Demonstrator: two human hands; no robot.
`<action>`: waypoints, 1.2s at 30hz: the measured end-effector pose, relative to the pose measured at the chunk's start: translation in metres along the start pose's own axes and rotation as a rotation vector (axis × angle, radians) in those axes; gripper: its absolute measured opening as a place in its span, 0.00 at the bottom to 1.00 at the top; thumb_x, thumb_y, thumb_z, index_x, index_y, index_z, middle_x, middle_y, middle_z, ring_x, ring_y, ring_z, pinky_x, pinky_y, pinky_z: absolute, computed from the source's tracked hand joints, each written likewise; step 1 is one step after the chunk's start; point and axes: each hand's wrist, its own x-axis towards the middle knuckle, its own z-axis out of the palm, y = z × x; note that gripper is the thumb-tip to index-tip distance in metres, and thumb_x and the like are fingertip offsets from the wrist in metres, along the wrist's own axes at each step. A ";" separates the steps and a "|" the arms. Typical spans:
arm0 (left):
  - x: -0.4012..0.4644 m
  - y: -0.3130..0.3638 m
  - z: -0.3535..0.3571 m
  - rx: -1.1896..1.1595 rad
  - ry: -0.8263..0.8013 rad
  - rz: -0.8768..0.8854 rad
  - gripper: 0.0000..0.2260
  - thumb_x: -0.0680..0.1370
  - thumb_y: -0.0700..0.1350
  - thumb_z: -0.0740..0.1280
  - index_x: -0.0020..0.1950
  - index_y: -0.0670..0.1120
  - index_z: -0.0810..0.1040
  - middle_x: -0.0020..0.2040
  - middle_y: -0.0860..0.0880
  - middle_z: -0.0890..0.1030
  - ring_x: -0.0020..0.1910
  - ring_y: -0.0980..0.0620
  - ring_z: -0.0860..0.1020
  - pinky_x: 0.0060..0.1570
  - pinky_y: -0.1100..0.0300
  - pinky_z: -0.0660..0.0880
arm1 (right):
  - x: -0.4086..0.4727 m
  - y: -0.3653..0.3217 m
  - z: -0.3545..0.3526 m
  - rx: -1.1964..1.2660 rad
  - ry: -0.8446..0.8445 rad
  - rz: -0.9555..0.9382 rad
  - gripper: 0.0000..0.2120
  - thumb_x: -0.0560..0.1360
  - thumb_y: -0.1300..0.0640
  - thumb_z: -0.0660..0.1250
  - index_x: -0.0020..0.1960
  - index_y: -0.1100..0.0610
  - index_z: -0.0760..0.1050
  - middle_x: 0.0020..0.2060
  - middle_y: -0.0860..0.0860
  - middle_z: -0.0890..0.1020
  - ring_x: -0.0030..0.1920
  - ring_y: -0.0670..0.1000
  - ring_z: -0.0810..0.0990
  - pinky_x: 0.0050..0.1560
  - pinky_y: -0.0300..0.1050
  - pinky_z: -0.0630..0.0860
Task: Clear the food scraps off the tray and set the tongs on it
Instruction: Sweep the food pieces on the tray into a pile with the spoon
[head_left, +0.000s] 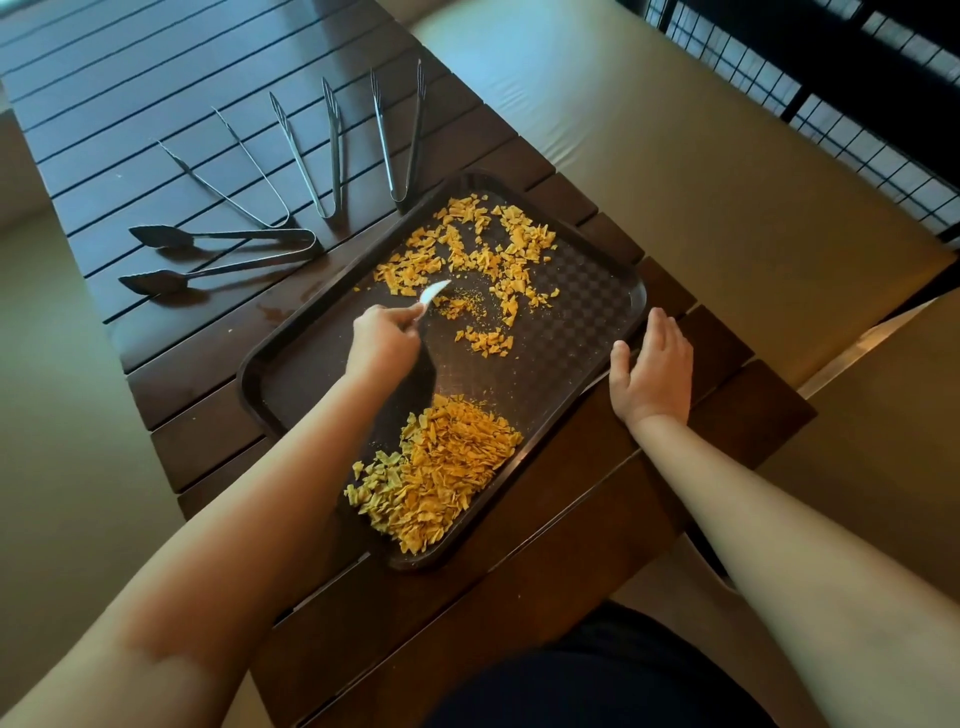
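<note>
A dark brown tray (597, 332) lies slanted on the slatted table. Orange food scraps are scattered over its far half (483, 249), and a heaped pile of scraps (441, 478) sits at its near corner. My left hand (382, 340) is over the tray's middle and grips a small white scraper (434, 293), its tip at the scattered scraps. My right hand (649, 364) rests flat with straight fingers on the tray's right rim. Several metal tongs lie on the table beyond the tray: a dark leaf-tipped pair (218, 257) at the left and slimmer pairs (322, 156) fanned behind.
The dark slatted wooden table (130, 78) stretches away to the upper left. A beige cushioned bench (675, 156) runs along the right, with a wire grid panel (831, 78) behind it. My dark-clothed lap shows at the bottom edge.
</note>
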 end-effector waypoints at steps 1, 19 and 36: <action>-0.003 0.002 0.003 0.009 -0.034 0.025 0.13 0.79 0.41 0.63 0.62 0.46 0.78 0.53 0.46 0.75 0.37 0.54 0.71 0.32 0.65 0.70 | 0.000 0.000 0.000 0.000 -0.003 0.001 0.33 0.76 0.43 0.48 0.75 0.62 0.55 0.74 0.58 0.61 0.75 0.56 0.57 0.74 0.52 0.55; 0.000 0.008 0.011 0.089 -0.114 0.057 0.16 0.80 0.38 0.60 0.66 0.48 0.74 0.58 0.45 0.74 0.46 0.50 0.75 0.43 0.61 0.74 | 0.000 -0.001 0.000 0.002 0.015 -0.015 0.33 0.76 0.44 0.49 0.75 0.64 0.56 0.73 0.60 0.62 0.74 0.57 0.58 0.73 0.52 0.56; -0.020 -0.011 -0.009 0.079 0.031 -0.005 0.17 0.79 0.38 0.60 0.67 0.46 0.73 0.59 0.45 0.72 0.51 0.53 0.70 0.47 0.63 0.69 | 0.000 0.000 0.000 -0.008 0.011 -0.018 0.33 0.76 0.44 0.48 0.75 0.64 0.56 0.73 0.60 0.62 0.74 0.58 0.58 0.73 0.52 0.55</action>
